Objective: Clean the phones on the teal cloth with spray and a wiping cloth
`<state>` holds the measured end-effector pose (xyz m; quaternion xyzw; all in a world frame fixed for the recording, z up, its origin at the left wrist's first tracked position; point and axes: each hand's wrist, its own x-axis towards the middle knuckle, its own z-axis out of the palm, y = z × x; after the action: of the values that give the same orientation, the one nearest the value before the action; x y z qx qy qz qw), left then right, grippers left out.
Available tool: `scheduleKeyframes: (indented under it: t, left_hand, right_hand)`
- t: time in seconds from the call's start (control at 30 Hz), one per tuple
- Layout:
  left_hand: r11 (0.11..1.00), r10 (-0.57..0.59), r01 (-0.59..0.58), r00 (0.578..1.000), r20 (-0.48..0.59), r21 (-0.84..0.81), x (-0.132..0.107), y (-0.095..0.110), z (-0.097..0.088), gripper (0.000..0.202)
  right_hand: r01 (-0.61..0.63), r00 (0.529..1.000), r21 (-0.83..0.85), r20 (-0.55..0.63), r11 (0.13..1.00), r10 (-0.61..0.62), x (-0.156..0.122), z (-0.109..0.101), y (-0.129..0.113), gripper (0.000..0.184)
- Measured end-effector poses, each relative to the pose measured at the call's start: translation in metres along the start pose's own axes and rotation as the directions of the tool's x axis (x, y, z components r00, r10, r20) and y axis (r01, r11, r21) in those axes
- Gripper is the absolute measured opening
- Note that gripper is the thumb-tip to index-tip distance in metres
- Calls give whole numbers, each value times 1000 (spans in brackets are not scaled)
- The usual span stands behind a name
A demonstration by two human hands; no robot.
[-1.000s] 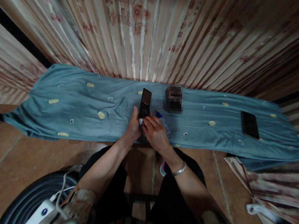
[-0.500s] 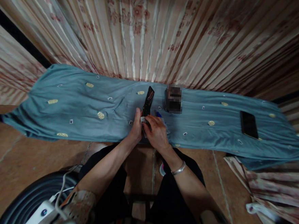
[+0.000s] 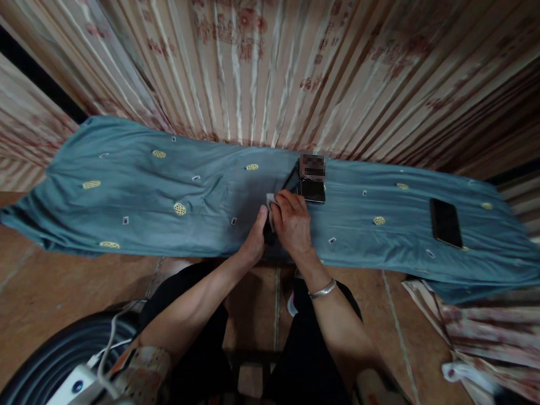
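Note:
My left hand (image 3: pixel 251 243) is closed around the lower part of a dark, glossy hinged device that looks like a flip phone (image 3: pixel 292 182). Its upper panel slants up and to the right, past my right hand. Bent over the device, my right hand (image 3: pixel 292 224) pinches a small light grey cloth (image 3: pixel 270 201) against it. The fingers hide most of the lower half. Just behind stands another dark device (image 3: pixel 313 192), its upper part blurred out; the slanted panel overlaps its left side in view.
A blue-green patterned cloth (image 3: pixel 204 216) covers the long narrow table. A black smartphone (image 3: pixel 446 223) lies flat at the right. Pleated curtains (image 3: pixel 260 72) hang behind. On the floor at lower left are a black coiled hose (image 3: pixel 40 344) and a white power strip (image 3: pixel 74 389) with cables.
Both hands have shifted slightly right. The flip phone's upper panel, near upright before, now leans right towards the device behind. A blue pen-like item beside my right hand is now out of sight.

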<state>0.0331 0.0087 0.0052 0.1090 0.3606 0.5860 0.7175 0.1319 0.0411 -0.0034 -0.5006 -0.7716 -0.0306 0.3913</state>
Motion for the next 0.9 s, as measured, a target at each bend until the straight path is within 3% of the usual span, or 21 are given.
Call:
scheduleKeyframes:
  t: [0.13, 0.33, 0.67, 0.9]
  left_hand:
    - [995, -94, 92, 991, 95, 25, -3, 6, 4, 49]
    - [975, -220, 221, 973, 70, -1, -8, 19, 10, 64]
    - [986, -167, 168, 985, -37, 15, -6, 29, 10, 58]
    - [989, -145, 144, 980, -139, -17, 0, 33, 9, 57]
  right_hand:
    - [12, 999, -32, -51, 999, -14, 1, -1, 7, 27]
    - [53, 999, -26, 1, 998, -53, -4, 2, 6, 32]
    - [46, 984, 73, 166, 996, -57, -13, -1, -14, 35]
    - [68, 979, 89, 184, 994, -84, -19, -2, -30, 38]
